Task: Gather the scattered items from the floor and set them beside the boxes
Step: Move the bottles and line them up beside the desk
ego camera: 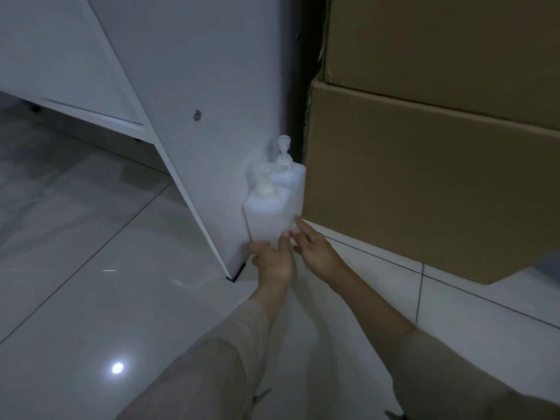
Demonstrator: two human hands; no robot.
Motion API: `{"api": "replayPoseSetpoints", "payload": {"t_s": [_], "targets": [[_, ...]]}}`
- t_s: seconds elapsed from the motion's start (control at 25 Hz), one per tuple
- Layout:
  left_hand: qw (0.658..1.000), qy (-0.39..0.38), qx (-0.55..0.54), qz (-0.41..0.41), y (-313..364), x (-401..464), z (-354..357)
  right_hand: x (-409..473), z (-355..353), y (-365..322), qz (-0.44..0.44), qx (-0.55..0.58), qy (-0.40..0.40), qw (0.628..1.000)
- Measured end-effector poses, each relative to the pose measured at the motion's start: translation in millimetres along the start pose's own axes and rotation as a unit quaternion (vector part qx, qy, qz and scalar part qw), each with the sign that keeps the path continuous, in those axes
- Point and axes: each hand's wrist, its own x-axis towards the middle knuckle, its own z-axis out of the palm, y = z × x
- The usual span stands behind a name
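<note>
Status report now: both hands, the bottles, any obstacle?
Left hand and right hand open, fingers touching front pump bottle. Second pump bottle upright behind it, beside lower cardboard box. White cabinet panel close on left; nothing blocking.

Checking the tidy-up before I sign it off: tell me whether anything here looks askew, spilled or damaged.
Nothing spilled. Two white pump bottles, the near bottle and the far bottle, stand upright between the white cabinet panel and the lower cardboard box. The only blemish: the upper cardboard box has a ragged left edge.
</note>
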Motion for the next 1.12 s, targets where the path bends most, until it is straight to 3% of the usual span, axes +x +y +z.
{"api": "replayPoseSetpoints", "payload": {"t_s": [0.24,0.4,0.48,0.6,0.72,0.84,0.96,1.12], "targets": [[0.994,-0.05,-0.002,-0.1,-8.0,-5.1,3.7,-28.2,-24.4,-20.2,-0.049,-0.2,-0.133,0.97],[0.954,-0.247,0.108,-0.134,7.9,-68.4,17.8,-67.9,-87.9,-38.2,-0.065,-0.353,-0.199,0.912],[0.936,-0.308,0.163,-0.044,26.7,-94.2,34.1,-96.5,-134.6,-48.4,-0.085,-0.385,-0.171,0.903],[0.885,-0.318,0.262,0.216,56.6,-127.4,83.4,-151.8,-216.1,-52.8,-0.089,-0.405,-0.066,0.908],[0.816,-0.373,0.266,0.353,70.4,-172.8,142.3,-217.6,-291.1,-35.8,-0.071,-0.419,0.063,0.903],[0.748,-0.398,0.288,0.446,74.5,-220.6,202.4,-285.7,-351.5,-7.6,-0.051,-0.428,0.189,0.882],[0.684,-0.394,0.309,0.531,71.9,-271.7,253.9,-343.9,-403.7,34.9,-0.022,-0.435,0.334,0.836],[0.669,-0.418,0.293,0.54,47.2,-316.8,308.4,-401.9,-446.1,100.0,0.058,-0.386,0.552,0.737]]}}
